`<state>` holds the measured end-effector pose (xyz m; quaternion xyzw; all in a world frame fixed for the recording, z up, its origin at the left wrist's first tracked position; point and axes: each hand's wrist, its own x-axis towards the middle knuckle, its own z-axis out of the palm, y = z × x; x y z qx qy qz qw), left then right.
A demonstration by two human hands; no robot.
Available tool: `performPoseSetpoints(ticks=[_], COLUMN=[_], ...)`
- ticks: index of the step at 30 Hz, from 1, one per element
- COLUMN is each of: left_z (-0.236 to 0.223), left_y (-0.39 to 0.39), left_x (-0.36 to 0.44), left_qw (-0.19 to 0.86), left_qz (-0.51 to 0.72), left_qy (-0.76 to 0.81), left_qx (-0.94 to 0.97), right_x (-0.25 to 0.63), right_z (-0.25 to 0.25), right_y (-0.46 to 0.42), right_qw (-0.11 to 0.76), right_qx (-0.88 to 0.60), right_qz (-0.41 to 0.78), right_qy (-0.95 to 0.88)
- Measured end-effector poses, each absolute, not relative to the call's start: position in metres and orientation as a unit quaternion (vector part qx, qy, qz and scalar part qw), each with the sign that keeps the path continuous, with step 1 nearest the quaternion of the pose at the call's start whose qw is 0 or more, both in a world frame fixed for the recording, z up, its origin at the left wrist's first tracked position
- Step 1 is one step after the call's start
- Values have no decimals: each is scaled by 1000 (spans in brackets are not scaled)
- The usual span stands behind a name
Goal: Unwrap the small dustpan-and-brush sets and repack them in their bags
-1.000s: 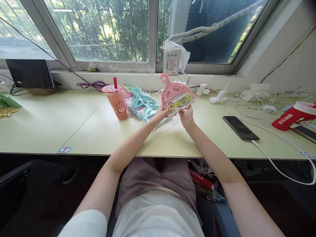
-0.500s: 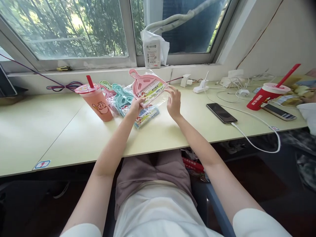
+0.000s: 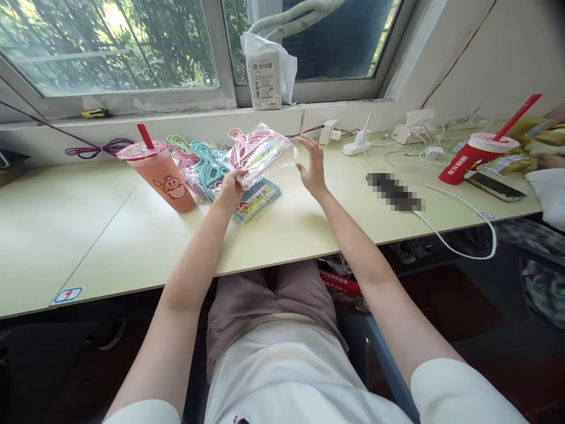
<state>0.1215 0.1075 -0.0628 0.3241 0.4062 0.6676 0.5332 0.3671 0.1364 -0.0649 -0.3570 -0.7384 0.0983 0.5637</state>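
My left hand (image 3: 230,187) is closed on the lower edge of a pink mini dustpan and brush set (image 3: 258,152) wrapped in clear plastic, holding it tilted above the desk. Just to the right, my right hand (image 3: 312,168) hovers open with fingers spread, apart from the packet. Under and behind the pink set lies a pile of teal and pink packaged sets (image 3: 212,171), with one teal packet (image 3: 256,200) lying flat beneath my left hand.
A pink drink cup (image 3: 161,175) with a red straw stands left of the pile. A phone (image 3: 392,191) on a white cable (image 3: 463,232) lies at the right, then a red cup (image 3: 477,158), chargers and cords. A bagged box (image 3: 265,76) sits on the sill.
My right hand has let go of the pink set and opened beside it. My left hand has lowered and tilted the set. The view has swung to the right.
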Motion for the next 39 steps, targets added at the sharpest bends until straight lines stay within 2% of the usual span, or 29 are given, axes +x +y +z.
performPoseSetpoints(ticks=[5, 8, 16, 20, 26, 31, 33, 35, 39], left_z=[-61, -58, -47, -46, -47, -53, -55, -56, -57], left_y=[104, 101, 90, 90, 86, 83, 83, 85, 86], left_x=[126, 128, 129, 131, 135, 139, 137, 135, 131], left_qw=[583, 592, 612, 593, 541, 509, 502, 492, 478], left_qz=[631, 625, 559, 505, 476, 480, 474, 469, 451], left_qy=[406, 400, 436, 447, 423, 411, 402, 396, 389], left_qx=[311, 315, 349, 439, 549, 584, 600, 617, 645], right_x=[371, 371, 365, 367, 370, 369, 369, 369, 374], right_z=[-59, -59, -61, -62, -68, -67, -66, -67, -73], right_y=[141, 144, 142, 140, 143, 140, 140, 143, 153], right_qw=[570, 579, 601, 601, 530, 524, 555, 581, 530], right_qx=[-303, -289, -310, -358, -474, -506, -488, -453, -373], right_qz=[217, 242, 209, 137, 29, 30, 61, 140, 425], right_qy=[-733, -723, -706, -701, -702, -685, -671, -661, -631])
